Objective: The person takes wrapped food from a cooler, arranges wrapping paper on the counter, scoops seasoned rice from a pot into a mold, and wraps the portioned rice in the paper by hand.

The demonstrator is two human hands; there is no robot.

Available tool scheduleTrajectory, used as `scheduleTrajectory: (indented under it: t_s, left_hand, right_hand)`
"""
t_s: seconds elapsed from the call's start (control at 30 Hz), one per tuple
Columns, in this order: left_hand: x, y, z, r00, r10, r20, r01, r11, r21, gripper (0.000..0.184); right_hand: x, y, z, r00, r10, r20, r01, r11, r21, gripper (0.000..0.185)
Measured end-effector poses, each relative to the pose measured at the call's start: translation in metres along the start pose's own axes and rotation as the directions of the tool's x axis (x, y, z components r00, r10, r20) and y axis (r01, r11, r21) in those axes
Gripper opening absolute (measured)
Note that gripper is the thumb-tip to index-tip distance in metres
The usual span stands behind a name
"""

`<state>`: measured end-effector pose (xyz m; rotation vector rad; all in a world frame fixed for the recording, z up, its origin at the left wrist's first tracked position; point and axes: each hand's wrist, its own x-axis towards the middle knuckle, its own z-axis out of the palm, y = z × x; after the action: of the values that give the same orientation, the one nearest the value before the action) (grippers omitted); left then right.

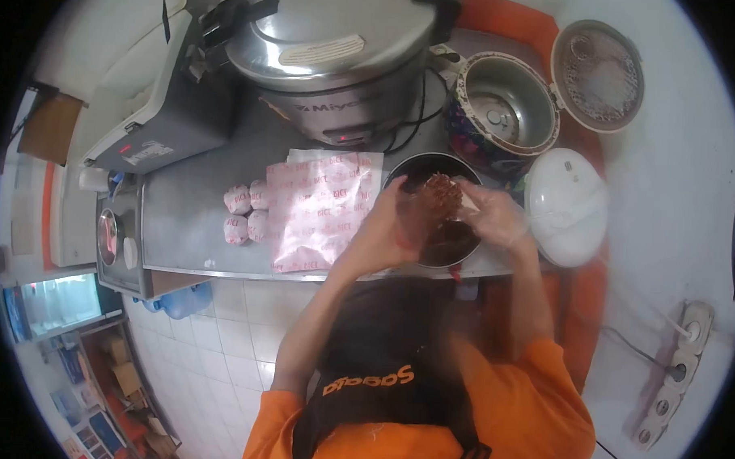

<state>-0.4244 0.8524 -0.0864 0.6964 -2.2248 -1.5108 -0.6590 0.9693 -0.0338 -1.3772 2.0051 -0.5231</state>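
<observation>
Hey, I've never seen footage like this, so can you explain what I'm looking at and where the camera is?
There's no machine arm here, just a person's left hand and right hand. The single picture comes from a camera on that person's head, looking forward and down, so their orange sleeves show at the bottom. Between the hands is a crumbly brown lump, over a dark pot; blur hides each hand's exact grip. On the grey counter are printed paper sheets, small wrapped bundles and a large metal cooker.
</observation>
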Motion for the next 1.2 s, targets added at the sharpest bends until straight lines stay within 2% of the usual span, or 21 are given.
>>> scheduleTrajectory:
  t_s: [0.1,0.13,0.17,0.2,0.23,0.33,0.4,0.43,0.47,0.5,0.53,0.63,0.67,0.77,0.8,0.83,0.9,0.97,1.07,1.1,1.2]
  left_hand:
    - [0.028,-0.016,0.038,0.992,0.004,-0.128,-0.011,0.998,-0.058,0.119]
    - [0.032,-0.015,0.043,0.990,-0.025,-0.142,0.019,0.999,-0.039,0.115]
    - [0.036,-0.017,0.045,0.992,-0.060,-0.111,0.048,0.992,-0.114,0.113]
    - [0.039,-0.022,0.047,0.992,-0.097,-0.077,0.081,0.979,-0.189,0.111]
    - [0.038,-0.020,0.045,0.994,-0.095,-0.054,0.085,0.982,-0.169,0.106]
    - [0.034,-0.024,0.046,0.995,-0.103,0.018,0.104,0.981,-0.162,0.095]
    - [0.027,-0.025,0.049,0.990,-0.132,0.043,0.138,0.963,-0.232,0.090]
    - [0.027,-0.027,0.048,0.997,-0.080,0.021,0.083,0.970,-0.230,0.089]
    - [0.027,-0.031,0.048,1.000,-0.030,-0.004,0.028,0.973,-0.230,0.089]
    - [0.025,-0.035,0.048,0.999,0.016,-0.032,-0.023,0.973,-0.231,0.089]
    - [0.025,-0.044,0.045,0.999,0.053,-0.014,-0.055,0.966,-0.253,0.091]
    - [0.025,-0.031,0.028,1.000,0.003,0.002,-0.002,0.973,-0.230,0.098]
    - [0.026,-0.030,0.026,1.000,-0.023,0.006,0.024,0.962,-0.272,0.100]
    - [0.028,-0.025,0.024,0.997,-0.074,0.016,0.075,0.928,-0.364,0.107]
    - [0.027,-0.019,0.024,0.997,-0.077,0.018,0.078,0.926,-0.370,0.108]
    - [0.029,-0.012,0.023,0.997,-0.079,0.021,0.081,0.923,-0.377,0.109]
    - [0.024,-0.006,0.021,0.999,-0.036,0.009,0.037,0.961,-0.275,0.113]
    - [0.022,-0.012,0.020,1.000,0.022,-0.007,-0.023,0.992,-0.123,0.117]
    - [0.017,-0.015,0.022,1.000,-0.011,-0.005,0.010,0.991,-0.132,0.117]
    - [0.017,-0.017,0.027,0.998,0.006,-0.066,-0.014,0.993,-0.121,0.116]
    - [0.014,-0.013,0.039,0.979,0.008,-0.202,-0.028,0.995,-0.100,0.113]
  right_hand:
    - [-0.017,-0.028,0.006,0.996,-0.070,-0.062,0.045,0.941,-0.335,0.056]
    - [-0.023,-0.025,0.018,0.982,-0.162,-0.093,0.123,0.937,-0.325,0.058]
    - [-0.031,-0.027,0.029,0.969,-0.205,-0.137,0.169,0.957,-0.234,0.057]
    - [-0.038,-0.027,0.041,0.970,-0.222,-0.103,0.178,0.930,-0.322,0.058]
    - [-0.045,-0.023,0.052,0.970,-0.235,-0.062,0.190,0.894,-0.406,0.060]
    - [-0.057,-0.011,0.067,0.983,-0.183,-0.010,0.168,0.922,-0.347,0.066]
    - [-0.059,0.020,0.070,0.944,-0.322,-0.074,0.298,0.926,-0.233,0.067]
    - [-0.056,0.021,0.064,0.915,-0.388,-0.114,0.365,0.913,-0.181,0.069]
    - [-0.055,0.021,0.054,0.980,-0.198,-0.015,0.191,0.959,-0.211,0.069]
    - [-0.054,0.004,0.026,0.997,0.005,0.081,0.016,0.966,-0.259,0.069]
    - [-0.054,-0.006,0.009,0.963,0.212,0.166,-0.150,0.934,-0.323,0.069]
    - [-0.054,0.000,-0.006,0.989,0.110,-0.098,-0.127,0.974,-0.189,0.067]
    - [-0.050,0.004,-0.004,0.979,-0.062,-0.195,0.061,0.998,-0.009,0.058]
    - [-0.034,-0.015,-0.012,0.984,-0.180,-0.014,0.179,0.983,-0.037,0.055]
    - [-0.031,-0.030,-0.010,0.989,-0.146,0.021,0.146,0.989,0.000,0.053]
    - [-0.023,-0.025,0.012,0.962,-0.270,-0.049,0.264,0.959,-0.105,0.047]
    - [-0.019,-0.023,0.029,0.988,-0.137,0.067,0.139,0.990,-0.021,0.049]
    - [-0.020,-0.027,0.033,0.989,-0.134,0.058,0.134,0.991,0.006,0.048]
    - [-0.024,-0.020,0.041,0.991,-0.119,0.065,0.115,0.992,0.061,0.048]
    - [-0.024,-0.015,0.040,0.991,-0.116,0.066,0.111,0.991,0.076,0.048]
    - [-0.030,-0.008,0.025,0.996,0.087,-0.029,-0.074,0.949,0.305,0.044]
